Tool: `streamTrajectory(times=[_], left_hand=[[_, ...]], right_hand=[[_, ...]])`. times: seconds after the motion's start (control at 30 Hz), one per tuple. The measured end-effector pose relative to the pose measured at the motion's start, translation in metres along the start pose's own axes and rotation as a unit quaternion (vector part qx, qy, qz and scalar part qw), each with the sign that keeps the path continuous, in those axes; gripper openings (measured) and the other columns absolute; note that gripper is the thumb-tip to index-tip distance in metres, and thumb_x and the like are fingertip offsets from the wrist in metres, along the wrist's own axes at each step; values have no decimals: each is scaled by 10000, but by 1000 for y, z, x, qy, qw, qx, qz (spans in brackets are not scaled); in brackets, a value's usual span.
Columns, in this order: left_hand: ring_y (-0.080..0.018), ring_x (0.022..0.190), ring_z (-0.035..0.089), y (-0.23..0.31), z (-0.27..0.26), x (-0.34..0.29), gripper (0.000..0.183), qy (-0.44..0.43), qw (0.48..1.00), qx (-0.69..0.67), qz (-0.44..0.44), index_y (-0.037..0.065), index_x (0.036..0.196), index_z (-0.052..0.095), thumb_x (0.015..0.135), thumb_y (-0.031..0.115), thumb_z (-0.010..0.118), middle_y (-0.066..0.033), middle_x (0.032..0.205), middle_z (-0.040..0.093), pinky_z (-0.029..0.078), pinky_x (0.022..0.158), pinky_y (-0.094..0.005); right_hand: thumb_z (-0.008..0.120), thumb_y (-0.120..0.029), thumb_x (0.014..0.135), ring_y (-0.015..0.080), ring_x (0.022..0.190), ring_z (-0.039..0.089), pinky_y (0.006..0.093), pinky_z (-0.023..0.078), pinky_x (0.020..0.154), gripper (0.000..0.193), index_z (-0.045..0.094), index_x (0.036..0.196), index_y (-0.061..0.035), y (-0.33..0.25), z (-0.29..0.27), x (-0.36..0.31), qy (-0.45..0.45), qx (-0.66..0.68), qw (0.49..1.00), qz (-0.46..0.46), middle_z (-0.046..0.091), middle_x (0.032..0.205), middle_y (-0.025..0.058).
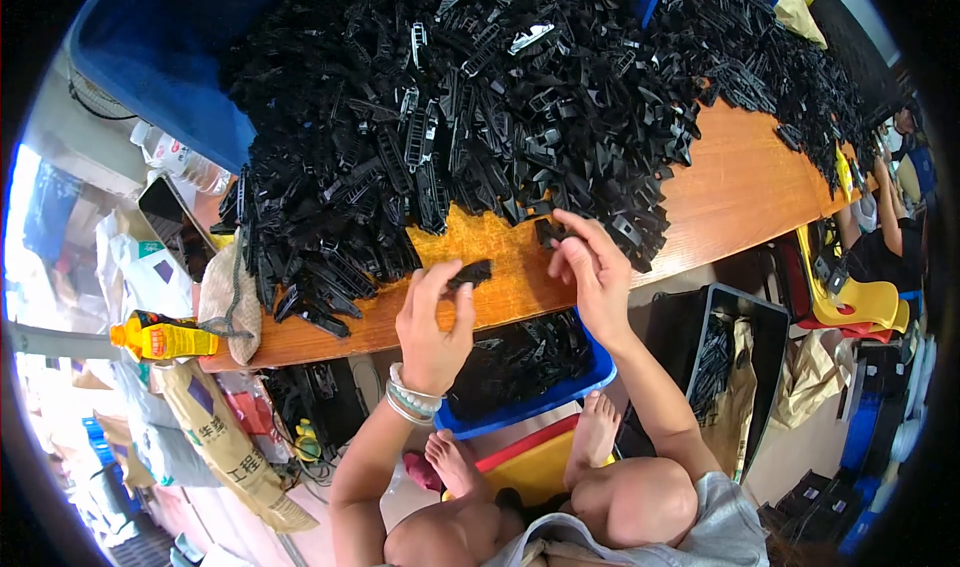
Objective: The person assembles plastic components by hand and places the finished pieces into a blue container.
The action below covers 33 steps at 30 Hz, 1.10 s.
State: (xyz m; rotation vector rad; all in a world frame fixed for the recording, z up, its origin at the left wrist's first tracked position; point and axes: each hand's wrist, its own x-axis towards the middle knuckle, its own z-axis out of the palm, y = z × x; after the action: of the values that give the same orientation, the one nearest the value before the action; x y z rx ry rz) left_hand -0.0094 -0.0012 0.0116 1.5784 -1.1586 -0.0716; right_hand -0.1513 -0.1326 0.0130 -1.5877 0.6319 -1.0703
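My left hand (437, 329) is over the table's near edge, pinching a small black plastic part (472, 274) between thumb and fingers. Pale bead bracelets circle that wrist. My right hand (597, 275) is a little to the right, fingers bent around another small black plastic part (547, 233) at the edge of the heap; the fingers partly hide how it is gripped. A large heap of black plastic parts (440, 117), some long and ladder-like, others short, spreads across the orange-brown wooden table (725, 182) beyond both hands.
Under the table edge sits a blue bin (600, 370) of black parts. A yellow bottle (170, 338), a cloth bag (228, 302) and a phone (172, 212) lie at the left. A black crate (770, 332) stands right. Another person's arm (888, 207) shows far right.
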Motion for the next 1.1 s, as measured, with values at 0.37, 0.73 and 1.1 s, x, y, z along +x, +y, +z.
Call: streamTrajectory(times=[0.37,0.73,1.1], left_hand=[[-267,865,563,-9,-18,-4,226,-122,986,111,-13,-17,919,701,704,-2,770,-108,931,598,472,755,-346],[-278,867,542,-13,-15,-7,205,-160,984,73,25,4,941,691,746,43,741,-90,912,611,448,782,-369],[-301,1051,517,-13,-31,63,391,-112,868,443,196,36,1169,613,778,33,607,-160,1138,543,420,844,-411]], right_hand=[[700,-64,850,170,626,583,304,458,580,276,677,1120,-13,-8,-6,-8,-252,-120,958,71,611,789,93],[760,-99,747,293,894,585,365,472,767,268,718,993,0,3,-5,-2,-299,-166,938,-55,598,923,95],[611,37,771,272,1016,527,370,426,824,323,694,1067,-63,-7,-15,23,-167,-476,834,-225,587,1135,79]])
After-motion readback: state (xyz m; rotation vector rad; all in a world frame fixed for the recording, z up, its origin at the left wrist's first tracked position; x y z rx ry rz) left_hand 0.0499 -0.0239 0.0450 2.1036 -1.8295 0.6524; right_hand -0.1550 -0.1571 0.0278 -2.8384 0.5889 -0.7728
